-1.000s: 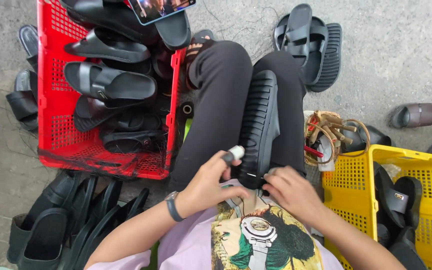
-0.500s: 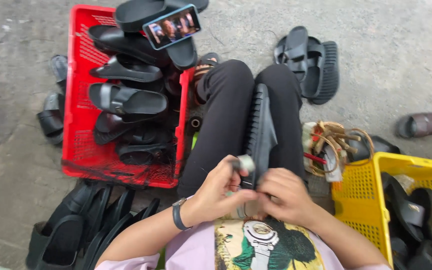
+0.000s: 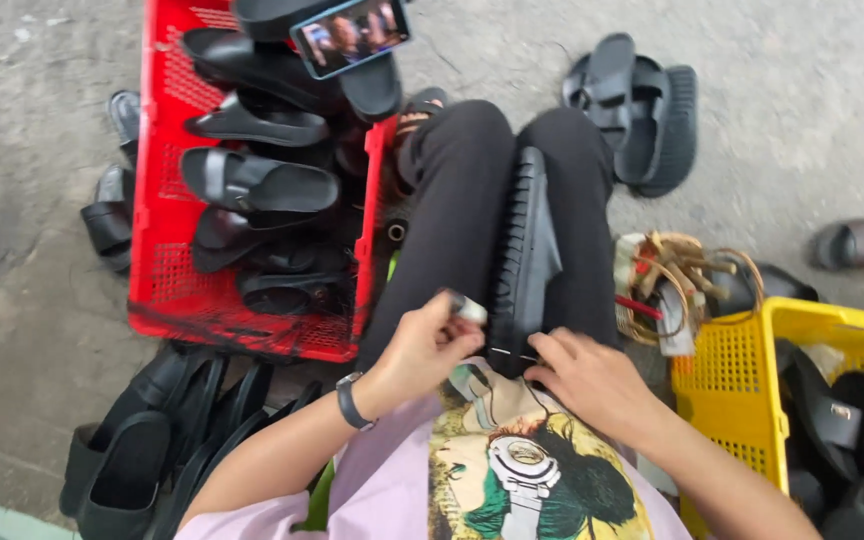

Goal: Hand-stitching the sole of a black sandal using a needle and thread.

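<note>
Sandal lies sole-up along the lap, left hand pinching a small pale tool at its heel edge, right hand fingers curled steadying; trimming underway, next needs steady grip.

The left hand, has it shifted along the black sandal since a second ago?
Yes. The left hand slid toward the sandal's near end, closing on the right hand.

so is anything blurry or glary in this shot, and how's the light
Head view: soft, even daylight, no hard shadows. The left hand and the small pale thing it holds are smeared by motion; the right hand and black sandal are a little soft. The phone screen is bright. Edges bow slightly, wide-angle.
</note>
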